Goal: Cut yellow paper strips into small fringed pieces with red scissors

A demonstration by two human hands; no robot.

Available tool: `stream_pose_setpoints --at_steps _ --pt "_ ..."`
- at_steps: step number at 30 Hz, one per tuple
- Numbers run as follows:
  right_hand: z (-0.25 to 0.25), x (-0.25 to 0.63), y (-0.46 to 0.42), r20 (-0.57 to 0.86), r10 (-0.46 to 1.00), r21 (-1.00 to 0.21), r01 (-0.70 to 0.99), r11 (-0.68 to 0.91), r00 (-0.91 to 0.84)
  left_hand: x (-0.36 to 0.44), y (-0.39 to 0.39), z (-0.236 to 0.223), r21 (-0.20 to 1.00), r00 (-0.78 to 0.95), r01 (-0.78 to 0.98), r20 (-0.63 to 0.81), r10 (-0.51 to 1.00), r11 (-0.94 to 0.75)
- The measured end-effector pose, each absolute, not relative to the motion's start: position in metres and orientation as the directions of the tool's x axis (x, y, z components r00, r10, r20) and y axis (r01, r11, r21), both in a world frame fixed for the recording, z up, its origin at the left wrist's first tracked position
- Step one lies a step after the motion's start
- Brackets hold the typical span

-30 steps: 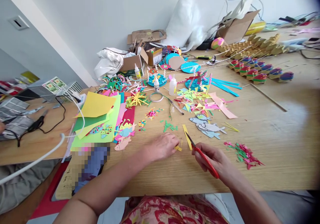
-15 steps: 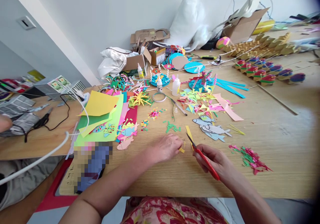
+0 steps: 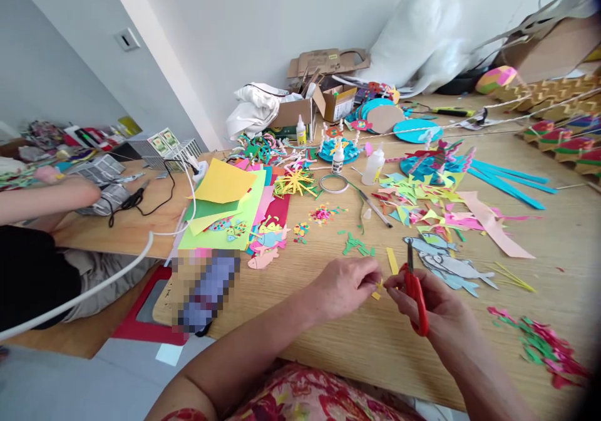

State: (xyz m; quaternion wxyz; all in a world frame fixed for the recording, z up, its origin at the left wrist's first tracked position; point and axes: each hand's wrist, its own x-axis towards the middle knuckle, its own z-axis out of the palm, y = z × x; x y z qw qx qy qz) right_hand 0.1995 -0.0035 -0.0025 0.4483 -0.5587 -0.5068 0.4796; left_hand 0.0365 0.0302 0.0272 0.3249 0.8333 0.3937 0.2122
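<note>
My left hand (image 3: 345, 286) rests on the wooden table (image 3: 357, 346) with its fingers pinched on a small yellow paper scrap (image 3: 378, 282). My right hand (image 3: 434, 308) grips red-handled scissors (image 3: 415, 286), blades upright and closed, and its fingertips meet the same scrap. Another yellow bit (image 3: 375, 296) lies just below. A yellow paper strip (image 3: 392, 260) lies on the table right behind my hands. Grey paper fish (image 3: 446, 261) lie to the right of it.
Stacked coloured sheets (image 3: 225, 211) lie at left, glue bottles (image 3: 373, 165) and cut paper scraps (image 3: 417, 198) behind. Pink and green trimmings (image 3: 539, 343) sit at right. Another person's arm (image 3: 44, 198) reaches over the left table. A white cable (image 3: 94, 286) hangs off the edge.
The view swung left and down. My right hand turned the scissors from slanting to upright and came in to meet my left hand at the yellow scrap.
</note>
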Motion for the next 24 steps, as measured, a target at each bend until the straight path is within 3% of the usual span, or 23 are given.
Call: stream_pose_setpoints --at_steps 7,19,24 --pt "-0.006 0.194 0.000 -0.056 0.998 -0.983 0.176 -0.053 -0.011 0.037 0.030 0.022 0.724 0.553 0.539 0.082 0.829 -0.431" --pt "-0.004 0.191 0.002 -0.034 0.999 -0.965 0.260 -0.028 -0.018 0.035 0.030 0.023 0.861 0.495 0.424 0.040 0.868 -0.282" --pt "0.002 0.187 0.003 0.027 0.999 -0.944 0.329 0.033 -0.023 0.034 0.030 0.022 0.853 0.489 0.462 -0.014 0.872 -0.245"
